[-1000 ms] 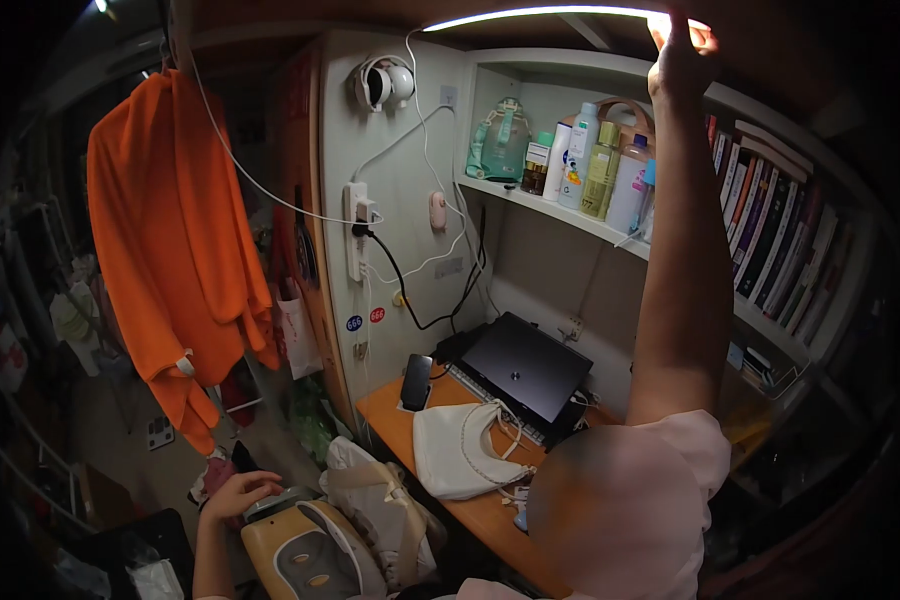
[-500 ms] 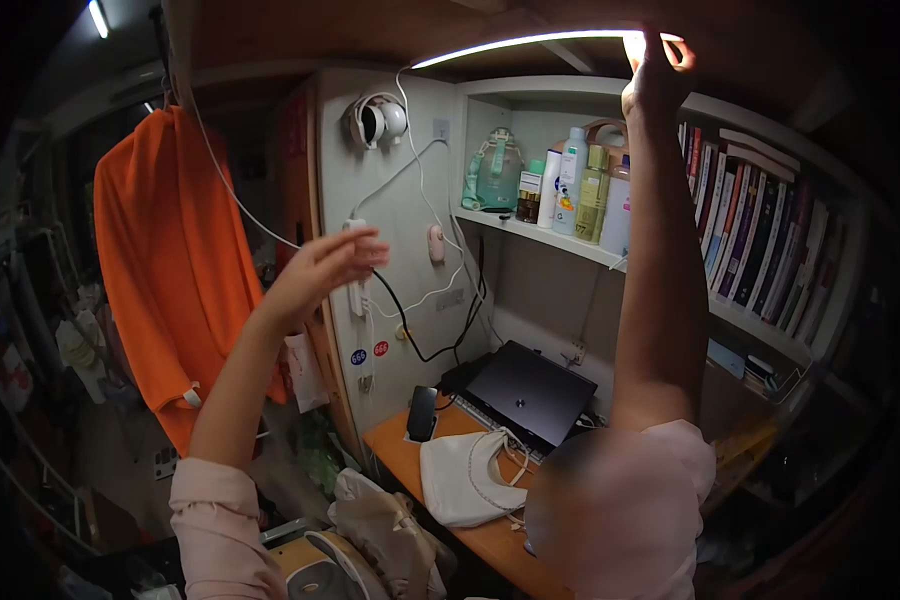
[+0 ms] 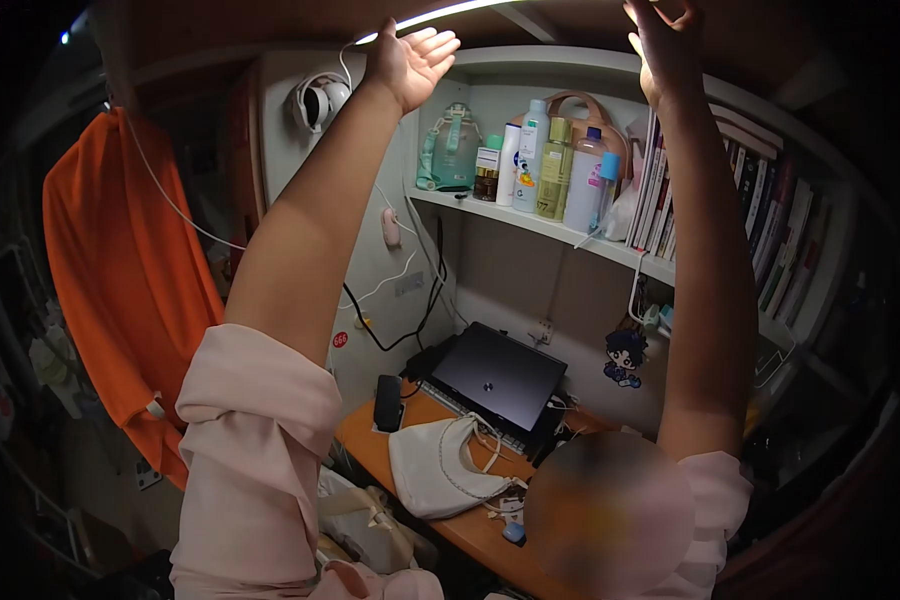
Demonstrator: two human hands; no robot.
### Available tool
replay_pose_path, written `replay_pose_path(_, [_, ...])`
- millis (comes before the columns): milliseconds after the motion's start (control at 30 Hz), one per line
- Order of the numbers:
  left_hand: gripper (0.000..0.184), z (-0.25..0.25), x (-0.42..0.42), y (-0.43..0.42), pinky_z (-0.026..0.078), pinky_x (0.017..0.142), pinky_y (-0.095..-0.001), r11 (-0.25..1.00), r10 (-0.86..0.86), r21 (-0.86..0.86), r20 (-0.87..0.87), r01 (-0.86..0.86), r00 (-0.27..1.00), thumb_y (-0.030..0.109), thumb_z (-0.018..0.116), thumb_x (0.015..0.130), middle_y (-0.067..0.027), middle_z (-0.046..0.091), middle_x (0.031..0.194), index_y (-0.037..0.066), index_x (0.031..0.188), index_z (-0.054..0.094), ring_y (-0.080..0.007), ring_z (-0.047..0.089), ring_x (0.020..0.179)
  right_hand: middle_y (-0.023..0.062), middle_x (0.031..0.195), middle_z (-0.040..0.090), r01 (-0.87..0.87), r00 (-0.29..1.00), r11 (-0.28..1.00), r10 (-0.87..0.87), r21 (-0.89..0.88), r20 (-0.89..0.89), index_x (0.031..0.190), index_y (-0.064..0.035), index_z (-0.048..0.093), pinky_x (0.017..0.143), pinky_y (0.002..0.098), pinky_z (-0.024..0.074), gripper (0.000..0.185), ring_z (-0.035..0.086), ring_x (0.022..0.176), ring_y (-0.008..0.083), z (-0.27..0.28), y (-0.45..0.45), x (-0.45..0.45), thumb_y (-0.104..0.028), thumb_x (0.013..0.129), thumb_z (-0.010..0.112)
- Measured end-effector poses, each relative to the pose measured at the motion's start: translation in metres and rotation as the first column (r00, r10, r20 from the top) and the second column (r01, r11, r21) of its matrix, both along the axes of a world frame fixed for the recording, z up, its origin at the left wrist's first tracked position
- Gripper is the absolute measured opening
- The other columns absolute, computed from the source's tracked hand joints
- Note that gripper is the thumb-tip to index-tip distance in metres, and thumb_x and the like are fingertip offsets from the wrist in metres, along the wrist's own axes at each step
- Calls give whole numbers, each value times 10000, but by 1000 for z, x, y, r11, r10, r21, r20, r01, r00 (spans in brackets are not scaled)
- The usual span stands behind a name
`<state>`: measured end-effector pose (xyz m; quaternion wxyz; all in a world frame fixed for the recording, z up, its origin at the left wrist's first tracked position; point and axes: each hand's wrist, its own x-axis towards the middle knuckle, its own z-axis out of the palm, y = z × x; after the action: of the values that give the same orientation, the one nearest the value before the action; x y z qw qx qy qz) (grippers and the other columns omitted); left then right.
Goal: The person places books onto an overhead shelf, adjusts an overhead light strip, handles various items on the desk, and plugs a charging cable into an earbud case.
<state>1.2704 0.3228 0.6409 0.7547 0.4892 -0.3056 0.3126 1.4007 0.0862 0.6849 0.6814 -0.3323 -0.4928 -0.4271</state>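
A lit light strip (image 3: 450,12) runs under the board overhead, its right part beyond the top edge of the view. My left hand (image 3: 410,70) is raised at its left end, palm showing and fingers stretched out, with the thumb close to the strip. Whether the thumb touches it is unclear. A thin white cable (image 3: 346,62) hangs from that end. Farther right, my right hand (image 3: 667,48) reaches up with fingers bent round the strip's right end, partly cut off by the view's top edge.
Bottles (image 3: 555,170) and books (image 3: 660,195) stand on the shelf (image 3: 540,228). White headphones (image 3: 320,102) hang on the side panel. Below, the desk (image 3: 370,440) holds a laptop (image 3: 500,375), a phone (image 3: 388,402) and a white bag (image 3: 435,470). An orange garment (image 3: 120,270) hangs left.
My left hand has risen from low beside the chair area, past the power strip, to the light strip's left end. My right hand has stayed up by its right end. The view has shifted.
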Motion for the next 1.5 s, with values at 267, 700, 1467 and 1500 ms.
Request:
replay_pose_path(267, [640,3,-5,-17,157,1070,-388,996,79,37,27,-80,997,412,207,924,-230,163,1394,-66,1336,106,-309,191,1302,229,1160,490,158,984,983,-148,-95,102,1162,1,314,942,369,366,609,498,1098,252,-31,-42,-25,-309,758,650])
replay_pose_path(700, [645,7,-20,-32,158,1071,-384,970,214,110,29,-216,976,421,208,921,-229,172,1392,-68,1334,121,-303,197,1301,167,1059,572,159,960,980,-181,-116,-214,1032,-26,459,898,319,401,214,556,1016,225,-79,-108,-9,-175,878,475])
replay_pose_path(1467, [655,-30,7,-71,159,1072,-376,955,215,213,-22,-206,976,435,211,918,-226,187,1388,-70,1329,148,-292,206,1299,168,1194,493,163,987,679,-101,-716,129,1210,-80,424,845,276,455,420,562,989,185,-162,-187,-111,-361,901,396])
replay_pose_path(1500, [655,-36,10,-71,159,1072,-376,958,206,211,-35,-194,978,436,211,917,-226,188,1388,-70,1329,150,-291,207,1299,168,1194,493,163,987,667,-118,-727,113,1210,-80,424,845,276,455,420,562,989,185,-163,-188,-115,-361,901,396])
